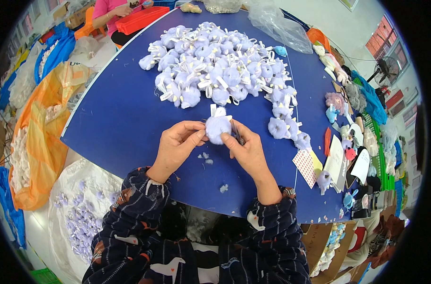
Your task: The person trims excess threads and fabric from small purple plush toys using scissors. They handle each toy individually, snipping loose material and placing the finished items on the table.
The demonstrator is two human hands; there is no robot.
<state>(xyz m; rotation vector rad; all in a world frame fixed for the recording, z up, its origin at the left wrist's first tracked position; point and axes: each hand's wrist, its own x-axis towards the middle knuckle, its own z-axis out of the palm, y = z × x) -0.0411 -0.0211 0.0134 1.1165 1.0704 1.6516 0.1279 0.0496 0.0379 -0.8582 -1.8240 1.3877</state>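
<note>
Between my two hands, over the blue table, is a small fluffy lavender plush pom-pom with a white ribbon loop on top and a pale yellow bit at its side. My left hand pinches its left side with thumb and fingertips. From the right, my right hand presses its thumb to the plush's lower edge. A thin dark tool, its kind unclear, shows between the right fingers. Beyond my hands lies a big heap of similar lavender plush pieces. Fluff scraps lie below the held one.
A row of plush pieces trails down the right. Nearby are a red-dotted sticker sheet and assorted plush toys. At left stand an orange bag and a clear bag of lavender pieces. A person sits beyond.
</note>
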